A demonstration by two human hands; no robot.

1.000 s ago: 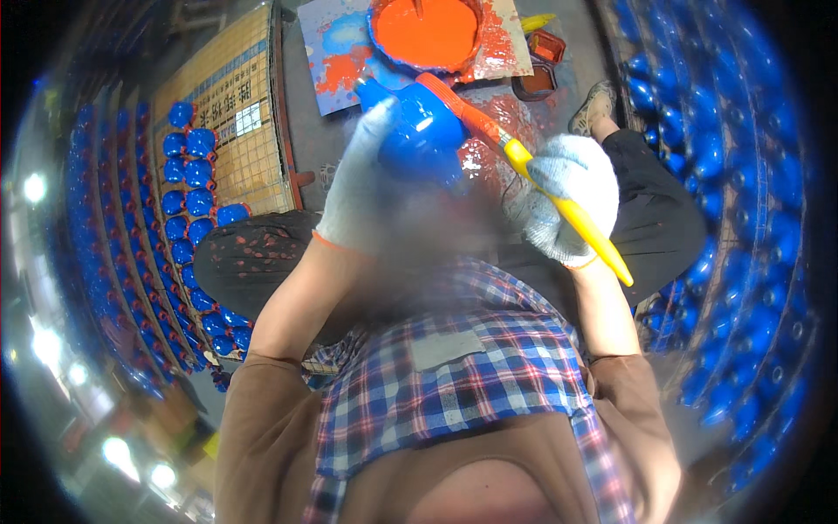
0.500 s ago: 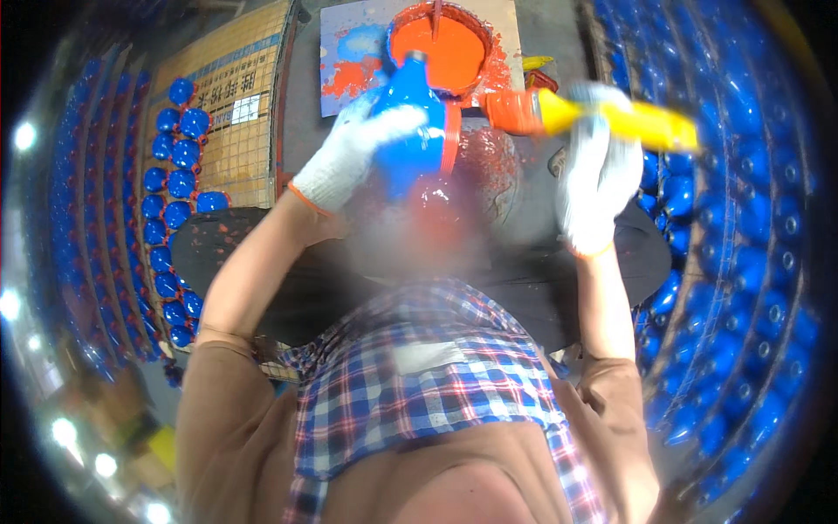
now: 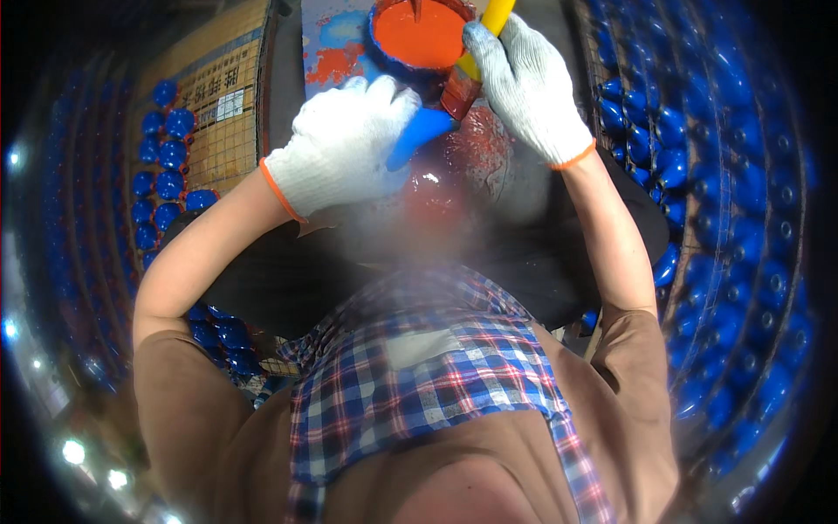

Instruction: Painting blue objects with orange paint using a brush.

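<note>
My left hand (image 3: 349, 144), in a white knitted glove, is closed around a glossy blue bottle-shaped piece (image 3: 422, 134). Most of that piece is hidden behind the glove; its visible part points to the right. In my gloved right hand (image 3: 532, 83) is a paintbrush (image 3: 460, 93) with a yellow handle and red-coated bristles. The bristles meet the right end of the blue piece, or lie very close to it. Just beyond both hands stands a bucket (image 3: 374, 42) of orange-red paint (image 3: 419, 33), with a stick in it.
A paint-smeared board (image 3: 336, 63) lies under the bucket. Red-splashed sheeting (image 3: 480, 144) covers the space before me, partly blurred. Small blue pieces (image 3: 172, 155) with red rims line up on a mesh-covered carton (image 3: 231, 79) at left. Racks of blue pieces (image 3: 742, 192) fill the right.
My right hand has brought the brush from the far right in to the blue piece. My left hand has turned over the piece, and its back now covers most of it.
</note>
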